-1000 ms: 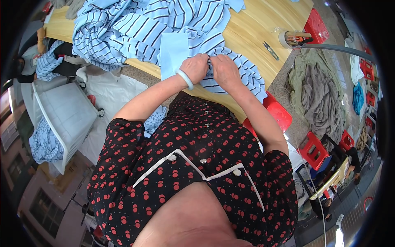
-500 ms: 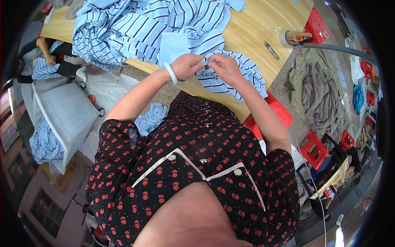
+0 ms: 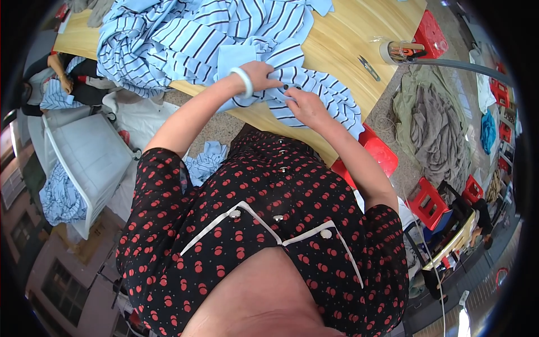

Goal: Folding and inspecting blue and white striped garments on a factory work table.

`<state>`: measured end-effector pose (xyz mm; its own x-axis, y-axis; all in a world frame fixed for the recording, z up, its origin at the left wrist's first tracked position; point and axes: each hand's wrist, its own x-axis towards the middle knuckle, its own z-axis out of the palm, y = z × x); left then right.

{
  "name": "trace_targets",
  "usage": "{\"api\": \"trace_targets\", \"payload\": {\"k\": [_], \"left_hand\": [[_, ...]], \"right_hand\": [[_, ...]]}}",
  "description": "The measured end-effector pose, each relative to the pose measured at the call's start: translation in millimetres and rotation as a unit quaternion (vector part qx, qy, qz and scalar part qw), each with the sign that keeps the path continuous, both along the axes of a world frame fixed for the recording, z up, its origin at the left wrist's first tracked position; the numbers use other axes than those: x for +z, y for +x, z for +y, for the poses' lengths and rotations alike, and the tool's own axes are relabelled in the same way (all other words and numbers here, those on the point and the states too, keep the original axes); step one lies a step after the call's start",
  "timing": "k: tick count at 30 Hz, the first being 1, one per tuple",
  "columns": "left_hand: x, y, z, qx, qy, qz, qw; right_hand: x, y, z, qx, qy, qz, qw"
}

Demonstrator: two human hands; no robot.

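A light blue knit garment with dark and white stripes [image 3: 286, 112] lies over the front edge of the wooden table, joined by a plain light blue piece [image 3: 234, 56]. My left hand [image 3: 260, 77], below a pale bangle [image 3: 243, 82], is closed on the cloth; its fingertips reach toward a small dark button [image 3: 286, 87]. Just right of and nearer than that button, my right hand [image 3: 307, 108] pinches the garment with thumb and curled forefinger. The fingertips of both hands are partly hidden.
More striped cloth [image 3: 185, 42] is heaped at the far left. Thread snips [image 3: 369, 68] and a clear tool jar [image 3: 387, 52] are on the table's right. Red stools [image 3: 382, 157] stand beside it. A white cart [image 3: 87, 151] and a person's hand [image 3: 67, 83] are at left.
My hands were close together, pinching at the button. Now my left hand has shifted up over the cloth, and my right has come slightly nearer to me, uncovering the dark button.
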<state>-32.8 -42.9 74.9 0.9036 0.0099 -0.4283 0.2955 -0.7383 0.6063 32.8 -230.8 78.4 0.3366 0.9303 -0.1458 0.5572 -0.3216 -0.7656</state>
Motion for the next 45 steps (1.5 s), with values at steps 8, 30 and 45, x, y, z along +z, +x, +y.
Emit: {"api": "trace_targets", "payload": {"k": [8, 30, 45], "left_hand": [[-20.6, 21.4, -24.9, -0.054, 0.016, 0.031, 0.998], [-33.0, 19.8, -46.4, 0.056, -0.013, -0.012, 0.998], [-12.2, 14.8, -44.4, 0.207, -0.166, 0.030, 0.964]], "right_hand": [[3.7, 2.4, -1.6, -0.016, 0.020, 0.015, 1.000], [-8.8, 10.3, -7.5, -0.083, 0.002, -0.101, 0.991], [4.9, 13.4, -0.8, -0.143, 0.008, -0.021, 0.990]]}}
